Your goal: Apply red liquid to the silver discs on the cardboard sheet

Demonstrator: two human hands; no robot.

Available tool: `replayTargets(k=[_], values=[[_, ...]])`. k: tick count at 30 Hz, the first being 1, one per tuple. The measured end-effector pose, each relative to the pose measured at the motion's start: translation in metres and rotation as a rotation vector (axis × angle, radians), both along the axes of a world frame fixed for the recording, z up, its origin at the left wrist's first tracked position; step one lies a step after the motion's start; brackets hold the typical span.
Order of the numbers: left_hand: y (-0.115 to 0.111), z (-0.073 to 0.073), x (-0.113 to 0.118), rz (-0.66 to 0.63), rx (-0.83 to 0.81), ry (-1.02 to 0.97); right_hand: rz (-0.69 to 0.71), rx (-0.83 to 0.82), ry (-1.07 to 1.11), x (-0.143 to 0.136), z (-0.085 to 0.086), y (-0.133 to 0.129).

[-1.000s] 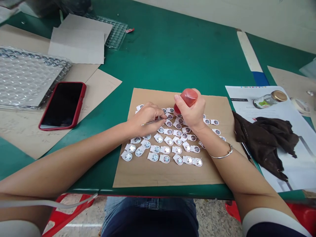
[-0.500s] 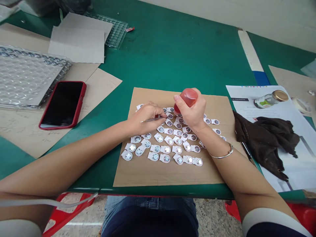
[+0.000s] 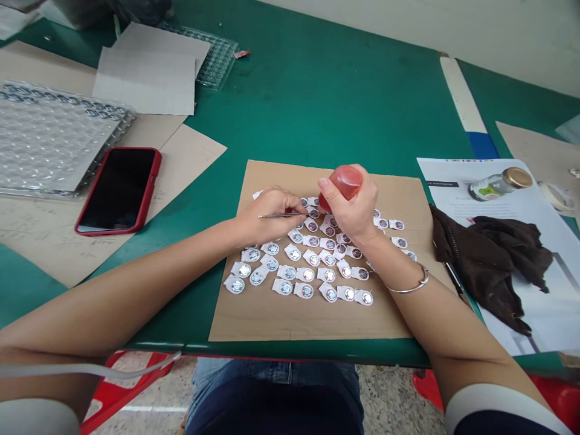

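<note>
Right grip [image 3: 357, 208]: wrapped round red bottle [image 3: 345, 181], over the cardboard [image 3: 254, 320].
Left grip [image 3: 272, 206]: pinching thin metal tool [image 3: 275, 215].
Tabbed discs [image 3: 304, 290]: rows on cardboard; layout looks done, number left unclear.

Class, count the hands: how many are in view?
2: the left hand holds a thin tool, the right hand grips a red bottle, both over the cardboard.

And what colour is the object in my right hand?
The held object is red; the head view shows it.
</note>
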State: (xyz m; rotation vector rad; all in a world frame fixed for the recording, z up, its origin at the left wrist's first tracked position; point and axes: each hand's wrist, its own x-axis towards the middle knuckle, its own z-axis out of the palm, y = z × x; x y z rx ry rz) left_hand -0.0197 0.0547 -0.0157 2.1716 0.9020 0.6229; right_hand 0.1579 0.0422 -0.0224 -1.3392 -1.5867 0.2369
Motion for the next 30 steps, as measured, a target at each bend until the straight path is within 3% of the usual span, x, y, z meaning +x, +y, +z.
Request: replayTargets(k=[17,30], values=[[0.0035,-0.0031,0.0002,0.033,-0.095,-0.02,0.004,-0.005,0.045,0.0005,-0.0024,-0.0004],[0.0058,0.0001,0.0009,0.084,-0.313,-0.047,0.011,0.01,0.05,-0.0018,-0.0011,-0.001]])
